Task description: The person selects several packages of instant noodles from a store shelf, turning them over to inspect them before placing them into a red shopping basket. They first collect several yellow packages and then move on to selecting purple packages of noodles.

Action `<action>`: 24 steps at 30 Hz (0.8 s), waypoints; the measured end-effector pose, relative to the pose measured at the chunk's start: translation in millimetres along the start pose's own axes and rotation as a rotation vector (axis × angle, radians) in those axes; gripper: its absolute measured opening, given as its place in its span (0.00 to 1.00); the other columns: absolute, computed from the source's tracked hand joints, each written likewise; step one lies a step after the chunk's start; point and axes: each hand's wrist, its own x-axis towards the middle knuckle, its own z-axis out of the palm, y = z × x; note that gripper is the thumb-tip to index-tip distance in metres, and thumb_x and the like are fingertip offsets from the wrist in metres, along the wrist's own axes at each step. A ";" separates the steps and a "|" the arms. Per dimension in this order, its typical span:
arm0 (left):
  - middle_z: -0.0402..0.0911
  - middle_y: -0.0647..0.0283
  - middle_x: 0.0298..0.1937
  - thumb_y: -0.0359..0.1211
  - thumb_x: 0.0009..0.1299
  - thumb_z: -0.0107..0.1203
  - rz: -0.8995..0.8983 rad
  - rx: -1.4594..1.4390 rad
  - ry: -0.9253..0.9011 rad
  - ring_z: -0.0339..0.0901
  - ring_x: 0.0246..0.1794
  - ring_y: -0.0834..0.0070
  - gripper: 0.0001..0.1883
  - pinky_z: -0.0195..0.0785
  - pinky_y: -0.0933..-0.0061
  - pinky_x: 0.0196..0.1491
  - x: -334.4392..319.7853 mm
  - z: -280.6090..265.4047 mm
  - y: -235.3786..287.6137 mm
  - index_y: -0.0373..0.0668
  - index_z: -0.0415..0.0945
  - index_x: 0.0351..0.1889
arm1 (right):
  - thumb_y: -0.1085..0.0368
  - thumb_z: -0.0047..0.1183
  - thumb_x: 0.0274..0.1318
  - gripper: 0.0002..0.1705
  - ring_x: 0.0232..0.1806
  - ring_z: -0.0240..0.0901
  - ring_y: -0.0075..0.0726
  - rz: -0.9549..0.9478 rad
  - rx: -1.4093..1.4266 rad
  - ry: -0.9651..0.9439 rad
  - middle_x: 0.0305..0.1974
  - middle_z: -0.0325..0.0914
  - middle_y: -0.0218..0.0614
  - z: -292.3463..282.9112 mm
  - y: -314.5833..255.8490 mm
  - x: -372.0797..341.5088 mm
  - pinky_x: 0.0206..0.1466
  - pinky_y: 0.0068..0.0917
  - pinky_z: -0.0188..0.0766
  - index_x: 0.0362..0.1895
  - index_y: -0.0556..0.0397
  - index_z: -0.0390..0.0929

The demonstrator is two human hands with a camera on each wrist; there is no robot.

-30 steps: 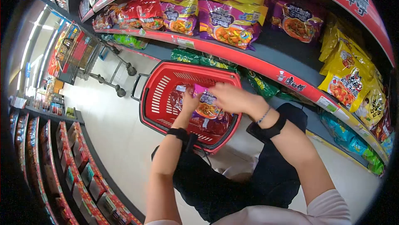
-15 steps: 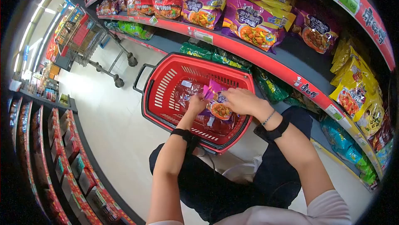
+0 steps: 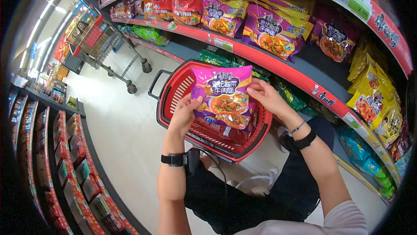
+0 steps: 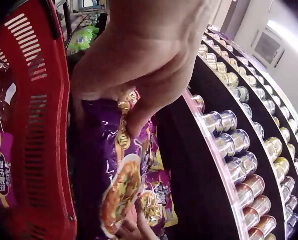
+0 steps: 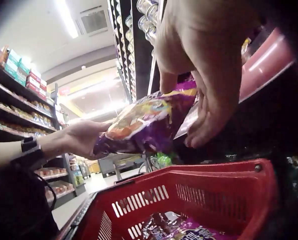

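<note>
Above the red basket (image 3: pixel 173 88), a purple noodle packet (image 3: pixel 222 94) is held up with its printed front facing the head camera. The left hand (image 3: pixel 183 117) grips its left edge, thumb on the front. On the right edge the right hand (image 3: pixel 266 98) pinches the packet near the upper corner. In the left wrist view the left hand (image 4: pixel 139 65) has its thumb over the purple packet (image 4: pixel 104 160). The right wrist view shows the right hand (image 5: pixel 204 65) at one end of the packet (image 5: pixel 149 122). More packets (image 5: pixel 189 231) lie inside the basket.
Shelves with purple packets (image 3: pixel 278 31), red packets (image 3: pixel 187 7) and yellow packets (image 3: pixel 369 92) run along the right. Green packets (image 3: pixel 289 96) sit on the lower shelf. A shopping cart (image 3: pixel 97 39) stands at upper left, and another shelf (image 3: pixel 65 161) lines the left.
The purple packet has risen from inside the basket to above it, and both hands have come up with it, now farther apart at its two edges.
</note>
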 end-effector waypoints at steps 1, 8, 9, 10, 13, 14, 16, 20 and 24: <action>0.80 0.62 0.44 0.30 0.69 0.53 -0.014 -0.050 -0.046 0.78 0.41 0.78 0.14 0.70 0.75 0.48 -3.4 6.5 4.0 0.37 0.71 0.51 | 0.57 0.51 0.61 0.27 0.50 0.72 0.33 -0.007 0.218 -0.054 0.51 0.72 0.45 1.0 -2.4 0.0 0.54 0.27 0.67 0.57 0.63 0.63; 0.74 0.61 0.55 0.40 0.72 0.49 0.032 -0.187 -0.102 0.73 0.53 0.74 0.22 0.66 0.70 0.56 -6.0 23.7 3.2 0.40 0.63 0.60 | 0.66 0.52 0.60 0.18 0.50 0.72 0.26 -0.106 0.617 -0.056 0.47 0.76 0.38 -0.2 -18.8 -9.5 0.53 0.23 0.68 0.53 0.58 0.67; 0.74 0.61 0.54 0.41 0.72 0.48 0.038 -0.190 -0.058 0.73 0.53 0.74 0.21 0.67 0.71 0.55 -4.8 27.6 2.8 0.40 0.64 0.59 | 0.66 0.52 0.60 0.17 0.50 0.72 0.26 -0.125 0.603 -0.057 0.48 0.76 0.38 0.6 -16.3 -10.4 0.52 0.24 0.69 0.51 0.58 0.67; 0.75 0.62 0.53 0.42 0.73 0.47 0.043 -0.193 -0.016 0.74 0.52 0.75 0.21 0.67 0.71 0.54 -3.0 30.8 2.0 0.40 0.65 0.59 | 0.66 0.52 0.60 0.16 0.51 0.72 0.26 -0.142 0.587 -0.057 0.48 0.76 0.38 1.0 -13.7 -10.7 0.52 0.24 0.69 0.50 0.58 0.67; 0.76 0.62 0.52 0.43 0.74 0.46 0.043 -0.233 -0.013 0.75 0.49 0.75 0.20 0.69 0.71 0.52 3.7 33.1 -2.8 0.39 0.67 0.56 | 0.66 0.52 0.60 0.14 0.44 0.73 0.23 -0.122 0.625 0.014 0.43 0.76 0.34 -0.3 -18.2 -12.0 0.48 0.22 0.70 0.47 0.58 0.67; 0.77 0.61 0.51 0.43 0.74 0.45 0.051 -0.256 -0.021 0.76 0.49 0.75 0.20 0.70 0.71 0.52 5.2 33.8 -3.6 0.39 0.67 0.55 | 0.66 0.52 0.60 0.14 0.41 0.73 0.22 -0.098 0.629 0.050 0.40 0.76 0.33 -2.2 -20.0 -12.3 0.47 0.20 0.69 0.46 0.58 0.67; 0.77 0.61 0.51 0.42 0.74 0.45 0.044 -0.268 -0.021 0.76 0.48 0.75 0.19 0.70 0.71 0.52 5.8 35.9 -4.1 0.38 0.68 0.55 | 0.66 0.52 0.60 0.12 0.39 0.72 0.21 -0.162 0.586 0.099 0.39 0.76 0.31 -2.6 -16.8 -10.3 0.45 0.19 0.69 0.45 0.58 0.68; 0.77 0.61 0.50 0.41 0.74 0.45 0.024 -0.268 -0.001 0.76 0.48 0.75 0.18 0.70 0.71 0.51 3.8 49.5 -2.0 0.38 0.69 0.53 | 0.66 0.52 0.60 0.09 0.37 0.71 0.17 -0.187 0.399 0.261 0.38 0.75 0.28 -4.3 -6.7 -8.8 0.41 0.16 0.67 0.42 0.57 0.71; 0.77 0.62 0.50 0.40 0.74 0.46 0.063 -0.268 0.028 0.76 0.47 0.75 0.17 0.70 0.71 0.50 5.7 57.4 -4.1 0.38 0.70 0.52 | 0.66 0.53 0.60 0.08 0.35 0.69 0.15 -0.145 0.412 0.342 0.36 0.73 0.26 -8.4 -6.7 -7.8 0.40 0.14 0.65 0.41 0.57 0.72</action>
